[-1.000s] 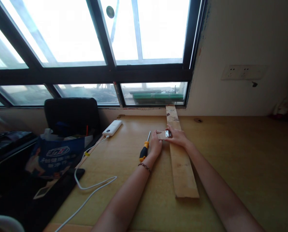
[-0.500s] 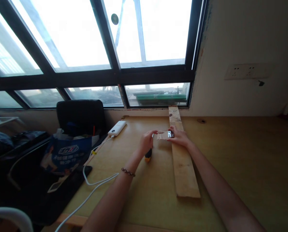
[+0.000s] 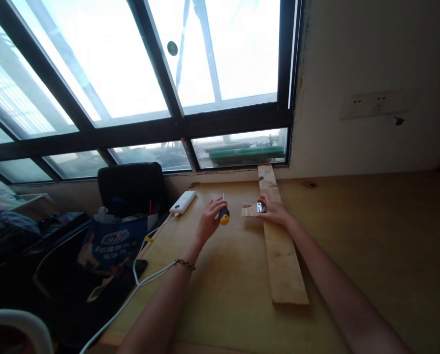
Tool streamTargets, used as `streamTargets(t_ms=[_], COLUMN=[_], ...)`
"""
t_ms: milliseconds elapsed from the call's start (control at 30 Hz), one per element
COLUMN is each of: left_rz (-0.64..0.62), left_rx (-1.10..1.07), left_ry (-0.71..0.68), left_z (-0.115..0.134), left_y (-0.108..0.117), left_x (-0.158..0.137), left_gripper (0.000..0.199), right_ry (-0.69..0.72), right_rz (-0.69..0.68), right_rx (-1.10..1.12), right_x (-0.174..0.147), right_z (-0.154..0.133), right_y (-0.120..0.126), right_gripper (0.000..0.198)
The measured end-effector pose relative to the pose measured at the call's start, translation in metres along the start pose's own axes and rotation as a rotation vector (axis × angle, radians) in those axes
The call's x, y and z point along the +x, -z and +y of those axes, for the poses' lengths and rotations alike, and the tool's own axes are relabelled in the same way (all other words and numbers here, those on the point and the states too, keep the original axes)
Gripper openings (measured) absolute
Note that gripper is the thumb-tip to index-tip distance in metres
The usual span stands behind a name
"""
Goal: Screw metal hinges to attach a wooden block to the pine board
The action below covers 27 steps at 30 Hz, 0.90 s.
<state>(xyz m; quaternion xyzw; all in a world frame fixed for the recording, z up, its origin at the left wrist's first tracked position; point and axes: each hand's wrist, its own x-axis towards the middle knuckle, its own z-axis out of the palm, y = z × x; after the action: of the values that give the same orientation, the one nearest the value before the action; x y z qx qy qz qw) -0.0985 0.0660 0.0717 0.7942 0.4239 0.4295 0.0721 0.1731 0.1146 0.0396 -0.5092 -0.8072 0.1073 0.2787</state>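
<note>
My left hand (image 3: 209,220) is closed around a screwdriver (image 3: 224,216) with a black and yellow handle. Its thin shaft points away from me, towards the window. To the right, my right hand (image 3: 273,210) pinches a small shiny metal piece (image 3: 261,207) at the end of a flat light-brown piece (image 3: 248,210), which looks like wood or cardboard. The right hand is over a long wooden board (image 3: 284,260); whether it rests on the board I cannot tell. The screwdriver is apart from the brown piece.
The board lies lengthwise on the wooden table (image 3: 220,309), reaching towards the window. A white power bank (image 3: 183,202) with a white cable (image 3: 131,295) lies at the table's left edge. A black chair (image 3: 131,189) and a blue bag (image 3: 112,243) stand left of the table.
My left hand has moved left, away from the brown piece, and the screwdriver has swung up so its shaft points forward. My right hand keeps its hold. The view has shifted slightly.
</note>
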Motion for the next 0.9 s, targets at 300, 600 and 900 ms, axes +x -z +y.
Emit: streamTargets(t_ms=[300, 600, 900], left_rz=[0.558, 0.482, 0.564], left_rx=[-1.143, -1.524, -1.519], left_ry=[0.356, 0.804, 0.723], left_z=[0.026, 0.038, 0.042], left_y=[0.013, -0.035, -0.046], left_x=[0.089, 0.103, 0.1], left_gripper=[0.011, 0.027, 0.036], right_ry=[0.011, -0.003, 0.001], right_rz=[0.01, 0.001, -0.016], right_rx=[0.013, -0.017, -0.043], right_x=[-0.001, 0.0, 0.0], right_z=[-0.004, -0.004, -0.003], right_y=[0.003, 0.003, 0.004], right_gripper=[0.072, 0.076, 0.075])
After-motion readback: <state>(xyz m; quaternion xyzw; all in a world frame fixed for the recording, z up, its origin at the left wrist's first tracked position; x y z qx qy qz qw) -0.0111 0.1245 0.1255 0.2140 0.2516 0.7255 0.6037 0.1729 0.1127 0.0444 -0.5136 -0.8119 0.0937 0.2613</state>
